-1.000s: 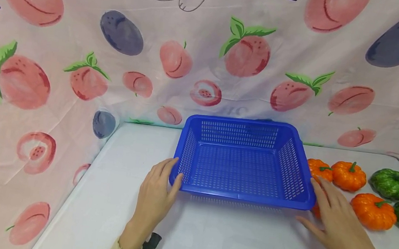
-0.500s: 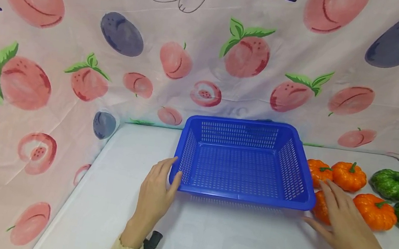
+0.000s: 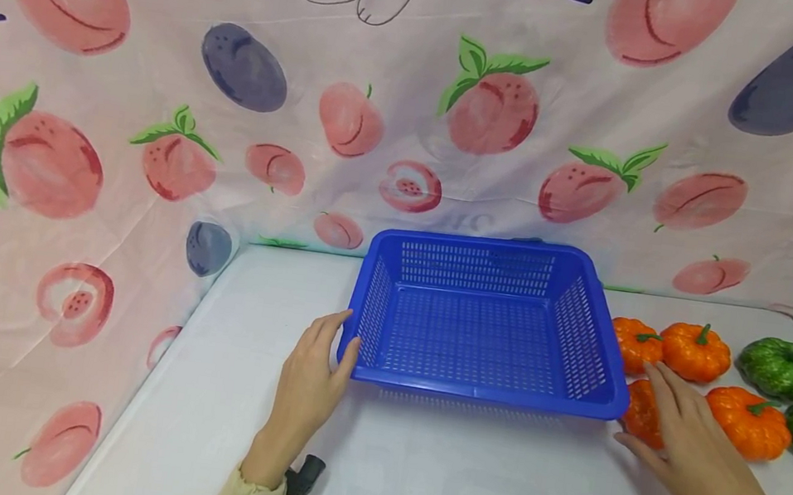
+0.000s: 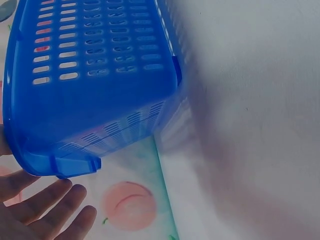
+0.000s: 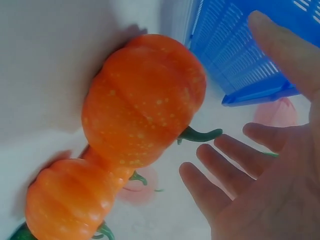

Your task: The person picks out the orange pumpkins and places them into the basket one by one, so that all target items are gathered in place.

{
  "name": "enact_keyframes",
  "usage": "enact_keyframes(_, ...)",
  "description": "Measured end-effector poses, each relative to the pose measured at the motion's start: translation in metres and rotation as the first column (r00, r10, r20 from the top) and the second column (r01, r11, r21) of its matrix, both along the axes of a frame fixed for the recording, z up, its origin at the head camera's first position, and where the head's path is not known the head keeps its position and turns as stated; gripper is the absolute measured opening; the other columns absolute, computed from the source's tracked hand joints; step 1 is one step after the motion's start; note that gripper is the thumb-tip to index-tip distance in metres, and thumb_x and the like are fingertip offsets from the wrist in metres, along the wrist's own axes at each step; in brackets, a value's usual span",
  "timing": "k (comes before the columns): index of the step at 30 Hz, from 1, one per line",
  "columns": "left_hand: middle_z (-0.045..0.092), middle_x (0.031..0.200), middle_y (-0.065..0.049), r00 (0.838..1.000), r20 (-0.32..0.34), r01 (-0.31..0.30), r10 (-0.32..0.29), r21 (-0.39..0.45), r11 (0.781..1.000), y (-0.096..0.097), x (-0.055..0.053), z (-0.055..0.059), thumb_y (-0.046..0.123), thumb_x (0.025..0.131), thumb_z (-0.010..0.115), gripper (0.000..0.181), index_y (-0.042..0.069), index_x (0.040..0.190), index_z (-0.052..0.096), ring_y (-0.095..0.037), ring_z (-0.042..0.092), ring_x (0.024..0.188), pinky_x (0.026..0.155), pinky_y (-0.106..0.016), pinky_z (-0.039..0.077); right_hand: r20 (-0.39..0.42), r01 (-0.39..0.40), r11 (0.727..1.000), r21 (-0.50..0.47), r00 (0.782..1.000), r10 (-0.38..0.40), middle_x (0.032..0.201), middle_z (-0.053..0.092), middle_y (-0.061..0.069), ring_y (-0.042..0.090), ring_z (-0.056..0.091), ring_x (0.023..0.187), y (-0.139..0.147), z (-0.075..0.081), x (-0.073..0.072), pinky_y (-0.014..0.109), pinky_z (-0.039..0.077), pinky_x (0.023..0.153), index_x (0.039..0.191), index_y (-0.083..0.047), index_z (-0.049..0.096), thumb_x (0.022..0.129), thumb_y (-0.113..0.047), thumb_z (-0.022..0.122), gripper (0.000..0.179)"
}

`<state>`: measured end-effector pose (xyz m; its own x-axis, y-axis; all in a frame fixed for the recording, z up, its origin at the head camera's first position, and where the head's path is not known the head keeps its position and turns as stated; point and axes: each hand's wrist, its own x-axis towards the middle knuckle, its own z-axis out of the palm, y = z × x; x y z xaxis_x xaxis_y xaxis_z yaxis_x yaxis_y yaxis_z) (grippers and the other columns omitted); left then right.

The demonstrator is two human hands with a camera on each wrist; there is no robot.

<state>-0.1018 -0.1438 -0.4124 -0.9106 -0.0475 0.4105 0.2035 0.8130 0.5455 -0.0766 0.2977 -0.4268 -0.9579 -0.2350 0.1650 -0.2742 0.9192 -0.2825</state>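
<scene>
A blue plastic mesh basket (image 3: 475,391) stands on the white table, with nothing inside. My left hand (image 3: 307,378) is at its near left corner, thumb and fingers on either side of the rim; in the left wrist view the fingers (image 4: 75,197) are extended and loose. My right hand (image 3: 696,450), fingers spread, hovers just right of the basket, apart from it. Closest to that hand is an orange pumpkin (image 5: 142,102) with a green stem, partly hidden by the fingers in the head view. Nothing is held in the right hand.
Further orange pumpkins (image 3: 695,352) and green pumpkins (image 3: 781,368) lie at the table's right side. A fruit-printed cloth (image 3: 416,99) hangs behind and along the left. White tabletop (image 3: 456,481) extends in front of the basket.
My right hand has come off the basket's right rim and shifted right, over towards the nearest orange pumpkin. The left hand and the basket have stayed almost in place.
</scene>
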Motion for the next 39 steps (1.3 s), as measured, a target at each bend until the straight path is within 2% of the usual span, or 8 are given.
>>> enact_keyframes(8,0.061,0.132,-0.009,0.999,0.046,-0.011,0.009,0.034,0.999,-0.001,-0.001,-0.002,0.024,0.098,0.063,0.04,0.012,0.135,0.058,-0.026,0.06,0.121,0.099,-0.045,0.051,0.037,0.012,1.0,0.001,0.999,-0.012,0.15,0.024,0.037,0.056,0.027,0.131,0.003,-0.006,-0.005,0.074,0.021,0.105,0.155,0.005,0.015,0.084,-0.034,0.079,0.103)
enact_keyframes(14,0.062,0.131,-0.009,0.998,0.067,-0.004,-0.001,0.075,0.997,-0.001,-0.003,-0.002,0.021,0.097,0.063,0.04,0.012,0.136,0.058,-0.026,0.062,0.116,0.094,-0.044,0.053,0.014,-0.001,1.0,-0.001,1.0,0.001,0.147,0.027,0.037,0.055,0.027,0.13,0.006,-0.011,-0.005,0.071,0.016,0.11,0.153,0.007,0.019,0.08,-0.028,0.082,0.102)
enact_keyframes(18,0.062,0.131,-0.011,0.997,0.078,0.014,-0.024,0.135,0.991,-0.002,-0.004,-0.002,0.017,0.096,0.064,0.042,0.01,0.137,0.056,-0.027,0.063,0.114,0.093,-0.043,0.054,-0.017,-0.019,1.0,-0.001,1.0,0.019,0.144,0.03,0.038,0.055,0.029,0.128,0.009,-0.014,-0.005,0.07,0.015,0.111,0.151,0.009,0.022,0.078,-0.024,0.084,0.101)
enact_keyframes(23,0.061,0.132,-0.013,0.993,0.106,0.03,-0.054,0.22,0.975,-0.003,-0.006,-0.002,0.015,0.097,0.063,0.043,0.008,0.138,0.055,-0.027,0.064,0.113,0.092,-0.041,0.056,-0.004,-0.018,1.0,0.005,1.0,0.018,0.143,0.031,0.039,0.057,0.03,0.125,0.012,-0.017,-0.008,0.073,0.02,0.106,0.15,0.009,0.023,0.078,-0.022,0.084,0.1)
enact_keyframes(30,0.061,0.131,-0.014,0.985,0.155,0.025,-0.08,0.326,0.945,-0.003,-0.008,-0.006,0.013,0.097,0.06,0.041,0.007,0.138,0.055,-0.028,0.065,0.111,0.09,-0.04,0.057,0.017,-0.024,0.999,0.031,1.0,0.024,0.14,0.035,0.037,0.054,0.031,0.125,0.014,-0.018,-0.009,0.073,0.024,0.104,0.14,0.012,0.038,0.08,-0.019,0.082,0.081)
enact_keyframes(39,0.063,0.128,-0.016,0.981,0.174,0.01,-0.088,0.404,0.915,-0.001,-0.009,-0.009,0.012,0.099,0.058,0.041,0.01,0.139,0.053,-0.03,0.066,0.108,0.088,-0.044,0.057,0.072,-0.016,0.997,0.082,0.997,0.01,0.136,0.041,0.038,0.055,0.036,0.123,0.016,-0.013,-0.014,0.073,0.033,0.098,0.139,0.012,0.041,0.08,-0.017,0.081,0.077)
